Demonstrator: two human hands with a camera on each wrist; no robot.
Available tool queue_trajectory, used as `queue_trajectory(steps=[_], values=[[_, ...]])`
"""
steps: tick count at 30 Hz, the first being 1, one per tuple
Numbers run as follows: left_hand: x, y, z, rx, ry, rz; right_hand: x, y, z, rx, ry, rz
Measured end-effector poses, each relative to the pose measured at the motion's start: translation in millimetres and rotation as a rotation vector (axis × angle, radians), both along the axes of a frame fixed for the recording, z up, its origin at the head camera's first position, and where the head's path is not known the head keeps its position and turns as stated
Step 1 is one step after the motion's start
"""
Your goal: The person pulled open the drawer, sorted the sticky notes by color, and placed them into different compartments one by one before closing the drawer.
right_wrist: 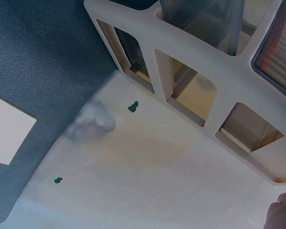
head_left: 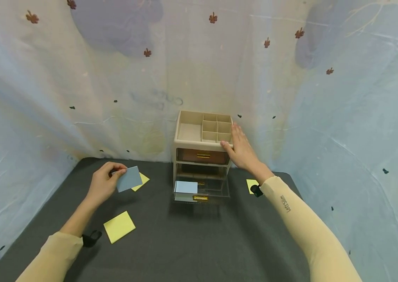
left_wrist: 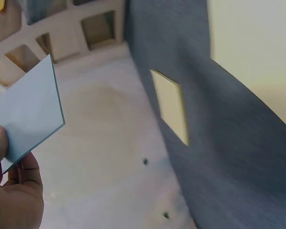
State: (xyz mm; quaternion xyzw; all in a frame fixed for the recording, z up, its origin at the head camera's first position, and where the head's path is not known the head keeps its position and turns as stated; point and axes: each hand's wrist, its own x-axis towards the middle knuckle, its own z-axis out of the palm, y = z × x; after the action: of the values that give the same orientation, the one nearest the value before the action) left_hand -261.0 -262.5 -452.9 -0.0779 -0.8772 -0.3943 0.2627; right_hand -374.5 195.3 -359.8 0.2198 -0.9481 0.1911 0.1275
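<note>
One blue note pad (head_left: 130,179), pinched at its edge by the left grip (head_left: 103,183), is raised over the bench (head_left: 199,246); a slack pinch could let it slip. One yellow note pad (head_left: 119,227) lies nearer the person, another yellow note pad (head_left: 144,181) partly behind the blue one. The organizer's clear drawer (head_left: 216,189), pulled out, holds a pale blue note pad (head_left: 186,187); a tilted pad might catch its front wall. The right grip (head_left: 242,152), fingers extended, rests on the organizer's (head_left: 189,132) right upper edge; easing off might let the unit shift.
</note>
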Motion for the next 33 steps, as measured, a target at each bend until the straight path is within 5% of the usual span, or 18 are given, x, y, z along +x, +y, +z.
queue_trajectory(steps=[24,33], values=[[-22.9,91.2,41.6,0.200,0.054,-0.231,1.8,1.5,0.7,-0.016,0.000,0.004],[-30.7,124.3,44.4,0.252,0.096,-0.329,-0.4,0.6,0.6,0.000,0.002,0.008]])
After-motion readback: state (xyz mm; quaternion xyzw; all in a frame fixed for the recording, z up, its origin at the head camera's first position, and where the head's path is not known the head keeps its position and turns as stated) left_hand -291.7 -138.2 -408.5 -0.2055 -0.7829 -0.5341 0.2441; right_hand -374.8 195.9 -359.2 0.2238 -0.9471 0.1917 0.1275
